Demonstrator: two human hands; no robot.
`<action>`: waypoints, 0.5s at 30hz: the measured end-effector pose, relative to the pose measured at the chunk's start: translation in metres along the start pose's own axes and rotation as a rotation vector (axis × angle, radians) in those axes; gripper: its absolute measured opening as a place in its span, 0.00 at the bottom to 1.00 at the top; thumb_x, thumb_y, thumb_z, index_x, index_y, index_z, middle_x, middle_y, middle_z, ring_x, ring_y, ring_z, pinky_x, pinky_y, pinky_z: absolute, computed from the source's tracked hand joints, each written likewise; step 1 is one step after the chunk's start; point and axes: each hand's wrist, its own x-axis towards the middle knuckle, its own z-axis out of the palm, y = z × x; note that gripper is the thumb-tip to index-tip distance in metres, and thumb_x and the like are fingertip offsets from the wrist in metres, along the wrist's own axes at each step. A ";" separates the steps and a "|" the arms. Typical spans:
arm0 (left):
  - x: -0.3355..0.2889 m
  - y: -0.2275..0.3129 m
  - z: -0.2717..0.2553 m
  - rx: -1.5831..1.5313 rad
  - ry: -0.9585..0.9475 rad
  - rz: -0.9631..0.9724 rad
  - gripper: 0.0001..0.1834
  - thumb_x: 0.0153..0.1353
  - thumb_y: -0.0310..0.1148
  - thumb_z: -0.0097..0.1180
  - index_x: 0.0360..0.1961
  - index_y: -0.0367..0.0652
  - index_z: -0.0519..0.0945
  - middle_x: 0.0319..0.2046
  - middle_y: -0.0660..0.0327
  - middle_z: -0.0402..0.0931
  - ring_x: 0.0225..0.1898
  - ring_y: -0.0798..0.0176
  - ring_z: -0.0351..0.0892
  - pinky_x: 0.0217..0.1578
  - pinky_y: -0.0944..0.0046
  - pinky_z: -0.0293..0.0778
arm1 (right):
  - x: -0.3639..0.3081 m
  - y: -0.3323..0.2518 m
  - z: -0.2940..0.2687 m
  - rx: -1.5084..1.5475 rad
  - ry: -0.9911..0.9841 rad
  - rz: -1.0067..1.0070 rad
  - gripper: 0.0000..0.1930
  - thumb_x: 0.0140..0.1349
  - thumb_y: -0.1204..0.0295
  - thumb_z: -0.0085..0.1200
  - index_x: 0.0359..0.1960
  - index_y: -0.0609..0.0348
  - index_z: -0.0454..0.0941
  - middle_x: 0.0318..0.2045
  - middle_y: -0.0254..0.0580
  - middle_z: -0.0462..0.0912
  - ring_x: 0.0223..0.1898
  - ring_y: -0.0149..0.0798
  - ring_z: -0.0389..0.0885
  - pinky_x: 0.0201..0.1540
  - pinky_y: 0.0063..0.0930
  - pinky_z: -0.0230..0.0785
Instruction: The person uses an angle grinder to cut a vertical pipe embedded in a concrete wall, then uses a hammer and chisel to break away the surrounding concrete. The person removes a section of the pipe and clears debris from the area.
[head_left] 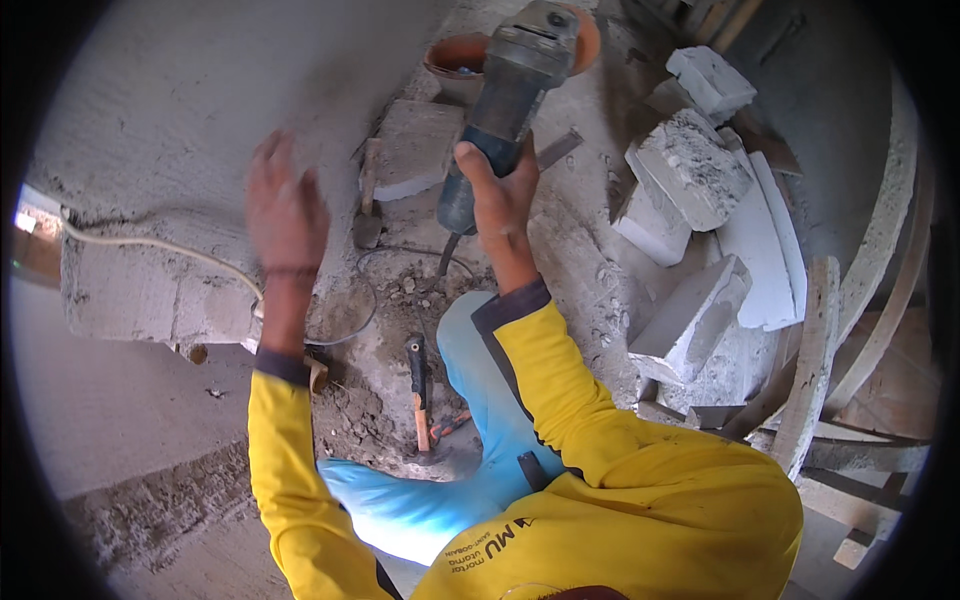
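Note:
My right hand (pixel 503 195) is wrapped round the body of a dark angle grinder (pixel 510 90), raised in front of me with its orange disc (pixel 586 42) at the top. A cord (pixel 449 255) runs down from the grinder's lower end. My left hand (pixel 287 210) is lifted in front of the grey wall (pixel 200 100), slightly smeared by motion. Its fingers point up and stand somewhat apart, with nothing seen in them. Whether it touches the wall, I cannot tell. Below, between my hands and my light-blue trouser legs, a hammer (pixel 420 400) with a black and orange handle lies on the rubble.
Broken white blocks (pixel 690 170) are heaped at right, beside curved wooden boards (pixel 815 360). A reddish-brown bucket (pixel 455 62) stands behind the grinder, near a flat block (pixel 415 145). At left, a pale cable (pixel 165 243) crosses the block ledge (pixel 130 290).

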 end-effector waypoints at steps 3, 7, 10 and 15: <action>-0.044 -0.013 -0.053 -0.041 0.009 -0.001 0.21 0.68 0.28 0.55 0.62 0.38 0.75 0.56 0.46 0.76 0.60 0.43 0.73 0.62 0.47 0.68 | 0.005 0.002 -0.002 0.020 0.023 0.039 0.28 0.54 0.66 0.67 0.54 0.62 0.70 0.40 0.36 0.77 0.38 0.30 0.78 0.45 0.28 0.74; -0.136 -0.033 -0.091 -0.117 -0.192 -0.182 0.17 0.71 0.29 0.52 0.58 0.36 0.77 0.48 0.46 0.79 0.54 0.43 0.77 0.57 0.50 0.70 | 0.008 0.009 -0.007 0.029 0.071 0.106 0.31 0.55 0.63 0.67 0.57 0.64 0.68 0.42 0.39 0.77 0.39 0.32 0.79 0.46 0.29 0.74; -0.201 -0.026 -0.099 -0.229 -0.259 -0.400 0.15 0.71 0.30 0.52 0.55 0.34 0.77 0.47 0.46 0.79 0.50 0.42 0.78 0.53 0.49 0.72 | 0.012 0.014 -0.003 0.016 0.135 0.116 0.33 0.56 0.60 0.66 0.58 0.66 0.67 0.43 0.42 0.77 0.41 0.35 0.79 0.47 0.30 0.74; -0.307 -0.043 -0.118 -0.033 -0.548 -0.400 0.15 0.70 0.31 0.54 0.53 0.35 0.77 0.49 0.44 0.79 0.50 0.38 0.78 0.52 0.45 0.72 | 0.031 0.009 -0.057 -0.202 0.066 0.040 0.34 0.57 0.57 0.64 0.58 0.67 0.67 0.46 0.44 0.77 0.45 0.38 0.78 0.49 0.31 0.73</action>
